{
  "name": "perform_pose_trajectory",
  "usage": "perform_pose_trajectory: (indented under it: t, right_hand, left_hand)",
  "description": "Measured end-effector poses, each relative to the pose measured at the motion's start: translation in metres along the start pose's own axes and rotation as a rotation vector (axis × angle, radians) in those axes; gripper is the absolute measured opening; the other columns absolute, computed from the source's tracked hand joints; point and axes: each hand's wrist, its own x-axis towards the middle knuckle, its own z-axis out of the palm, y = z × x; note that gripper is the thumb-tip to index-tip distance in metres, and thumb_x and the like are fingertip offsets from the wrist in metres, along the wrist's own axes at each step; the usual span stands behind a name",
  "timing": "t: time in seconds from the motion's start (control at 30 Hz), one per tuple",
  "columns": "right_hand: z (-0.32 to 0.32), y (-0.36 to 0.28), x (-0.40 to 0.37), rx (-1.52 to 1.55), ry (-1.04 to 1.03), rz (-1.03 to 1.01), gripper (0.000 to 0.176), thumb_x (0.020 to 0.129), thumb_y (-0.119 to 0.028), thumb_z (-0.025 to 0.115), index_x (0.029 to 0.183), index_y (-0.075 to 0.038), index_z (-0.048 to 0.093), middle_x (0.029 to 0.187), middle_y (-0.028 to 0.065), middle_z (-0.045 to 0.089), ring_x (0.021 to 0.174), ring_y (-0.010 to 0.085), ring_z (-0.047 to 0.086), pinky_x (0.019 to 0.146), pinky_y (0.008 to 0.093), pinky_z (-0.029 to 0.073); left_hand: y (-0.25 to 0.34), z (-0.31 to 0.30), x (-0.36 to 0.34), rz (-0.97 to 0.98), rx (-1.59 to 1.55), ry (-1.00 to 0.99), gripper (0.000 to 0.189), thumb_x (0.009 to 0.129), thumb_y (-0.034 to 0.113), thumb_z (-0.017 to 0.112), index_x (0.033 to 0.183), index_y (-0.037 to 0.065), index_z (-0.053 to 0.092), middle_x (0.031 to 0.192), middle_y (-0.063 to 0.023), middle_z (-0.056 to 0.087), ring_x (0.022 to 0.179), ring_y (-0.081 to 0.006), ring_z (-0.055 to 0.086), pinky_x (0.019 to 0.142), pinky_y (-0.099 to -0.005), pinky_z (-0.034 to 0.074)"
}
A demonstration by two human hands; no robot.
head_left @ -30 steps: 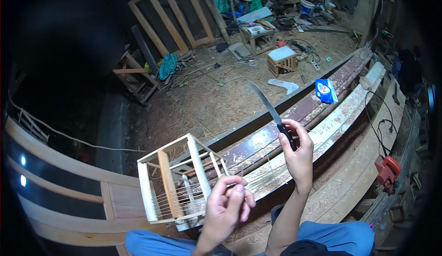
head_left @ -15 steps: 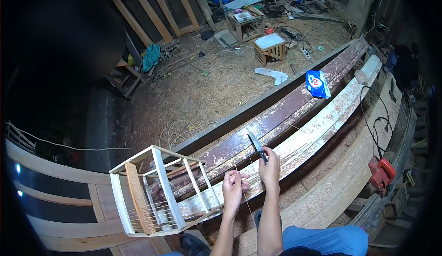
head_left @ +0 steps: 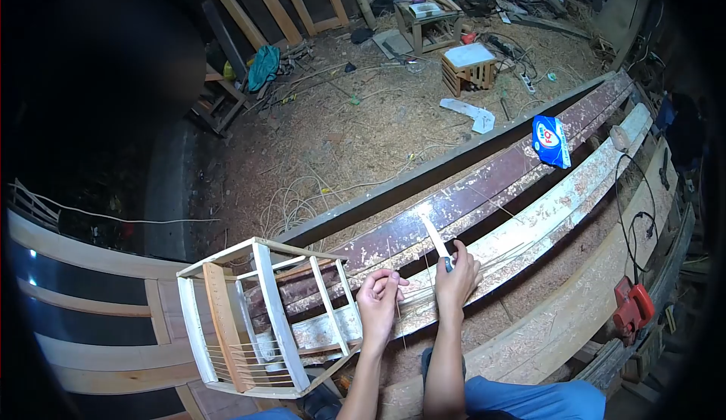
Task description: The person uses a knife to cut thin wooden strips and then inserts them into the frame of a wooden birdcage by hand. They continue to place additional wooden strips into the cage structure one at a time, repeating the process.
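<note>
Earthen floor: brown ground strewn with shavings, spreading well beyond both hands' fingers.
Maroon plank: a long maroon plank with chipped paint, running from ahead of the fingers away to their far right.
White plank: a long, mottled whitish plank, scattered with shavings, passing below the fingers and out to their right.
Pale board: a broad, light-brown wooden board, nearer the body than the right fingers and off to their right.
Openwork frame: a box-like frame of pale wooden bars with one orange-brown bar and a row of thin rods, just left of the left fingers.
Slatted crate: a small brown wooden crate with a white top, on the floor well beyond the right fingers.
Power tool: a red, corded tool, well to the right of the right fingers.
Packet: a blue-and-white, printed packet, on the maroon plank, beyond and right of the right fingers.
Right hand: the bare right hand, fingers curled around the knife's handle.
Left hand: the bare left hand, thumb and fingertips pinched on the strip.
Knife: a slim knife with a bright metal blade and dark handle, its blade pointing forward from the right fingers.
Strip: a thin, straw-coloured strip, upright between the left fingertips, its ends showing above and below them.
</note>
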Motion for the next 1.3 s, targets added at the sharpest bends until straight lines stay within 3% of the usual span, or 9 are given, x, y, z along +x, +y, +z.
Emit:
perform_pose_trajectory:
  t: [0.13, 0.23, 0.4, 0.47, 0.6, 0.8, 0.93, 1.0, 1.3]
  right_hand:
    - [-0.048, -0.041, 0.002, 0.173, 0.067, -0.157, 0.040, 0.097, -0.022, 0.077, 0.134, -0.008, 0.072, 0.109, 0.0070, 0.074, 0.107, 0.0243, 0.064, 0.102, 0.0440, 0.045]
    - [-0.089, -0.072, -0.007, 0.936, -0.475, -0.247, 0.034, 0.104, -0.029, 0.076, 0.119, 0.002, 0.077, 0.095, 0.0057, 0.075, 0.079, 0.0062, 0.059, 0.070, 0.0254, 0.051]
    - [-0.149, -0.114, -0.032, 1.104, -0.650, -0.402, 0.016, 0.102, -0.012, 0.078, 0.110, 0.002, 0.080, 0.102, 0.0040, 0.077, 0.092, 0.0078, 0.066, 0.081, 0.0259, 0.054]
    - [-0.160, -0.127, -0.035, 1.093, -0.439, -0.555, 0.015, 0.102, -0.012, 0.078, 0.108, 0.002, 0.080, 0.102, 0.0052, 0.077, 0.090, 0.0082, 0.066, 0.080, 0.0253, 0.054]
    - [-0.188, -0.156, -0.055, 1.412, -0.412, -0.411, 0.017, 0.102, -0.014, 0.079, 0.111, 0.001, 0.080, 0.101, 0.0032, 0.078, 0.089, 0.0077, 0.067, 0.081, 0.0259, 0.055]
    - [-0.205, -0.193, -0.108, 1.324, -0.521, -0.684, 0.020, 0.102, -0.007, 0.077, 0.120, 0.001, 0.078, 0.100, 0.0060, 0.075, 0.090, 0.0103, 0.067, 0.081, 0.0264, 0.053]
    - [-0.199, -0.215, -0.138, 1.190, -0.689, -0.823, 0.024, 0.100, 0.000, 0.074, 0.124, 0.000, 0.079, 0.097, 0.0091, 0.075, 0.086, 0.0141, 0.068, 0.078, 0.0279, 0.053]
    - [-0.193, -0.221, -0.146, 1.146, -0.533, -0.883, 0.028, 0.097, 0.006, 0.073, 0.124, -0.001, 0.080, 0.094, 0.0092, 0.076, 0.083, 0.0157, 0.069, 0.075, 0.0291, 0.053]
    - [-0.159, -0.219, -0.148, 0.434, -0.313, -1.155, 0.015, 0.088, -0.010, 0.084, 0.102, -0.009, 0.080, 0.088, 0.0085, 0.075, 0.080, 0.0253, 0.068, 0.071, 0.0397, 0.054]
  left_hand:
    - [0.033, 0.010, -0.008, 0.043, -0.052, 0.001, 0.022, 0.110, 0.017, 0.069, 0.123, 0.000, 0.065, 0.098, -0.0132, 0.078, 0.068, -0.0070, 0.060, 0.064, -0.0232, 0.050]
    - [0.064, 0.021, -0.024, 0.131, -0.108, -0.015, 0.025, 0.108, 0.016, 0.071, 0.126, -0.001, 0.065, 0.093, -0.0101, 0.077, 0.071, -0.0067, 0.061, 0.061, -0.0233, 0.047]
    - [0.118, 0.024, -0.062, 0.254, -0.031, -0.025, 0.028, 0.106, 0.012, 0.074, 0.130, -0.002, 0.068, 0.098, -0.0037, 0.076, 0.075, -0.0022, 0.059, 0.062, -0.0203, 0.045]
    - [0.147, 0.027, -0.078, 0.273, 0.044, -0.022, 0.028, 0.107, 0.011, 0.072, 0.130, -0.004, 0.066, 0.101, -0.0062, 0.078, 0.075, -0.0027, 0.059, 0.063, -0.0207, 0.046]
    - [0.178, -0.001, -0.110, 0.220, 0.063, -0.182, 0.024, 0.112, 0.012, 0.064, 0.129, -0.005, 0.064, 0.110, -0.0148, 0.080, 0.074, -0.0059, 0.060, 0.067, -0.0229, 0.051]
    - [0.204, -0.056, -0.130, 0.244, 0.206, -0.303, 0.022, 0.111, 0.012, 0.065, 0.123, -0.006, 0.063, 0.110, -0.0136, 0.076, 0.094, -0.0147, 0.073, 0.086, -0.0313, 0.060]
    - [0.232, -0.097, -0.135, 0.542, 0.658, -0.194, 0.021, 0.104, 0.007, 0.070, 0.120, -0.006, 0.068, 0.115, -0.0146, 0.076, 0.102, -0.0216, 0.075, 0.092, -0.0364, 0.059]
    - [0.242, -0.118, -0.137, 0.597, 0.700, -0.176, 0.025, 0.103, 0.012, 0.071, 0.123, -0.002, 0.072, 0.117, -0.0179, 0.078, 0.116, -0.0340, 0.074, 0.104, -0.0429, 0.056]
    - [0.214, -0.210, -0.127, 0.681, 0.899, 0.239, 0.025, 0.096, 0.014, 0.076, 0.119, 0.003, 0.075, 0.123, -0.0134, 0.077, 0.124, -0.0328, 0.067, 0.110, -0.0438, 0.049]
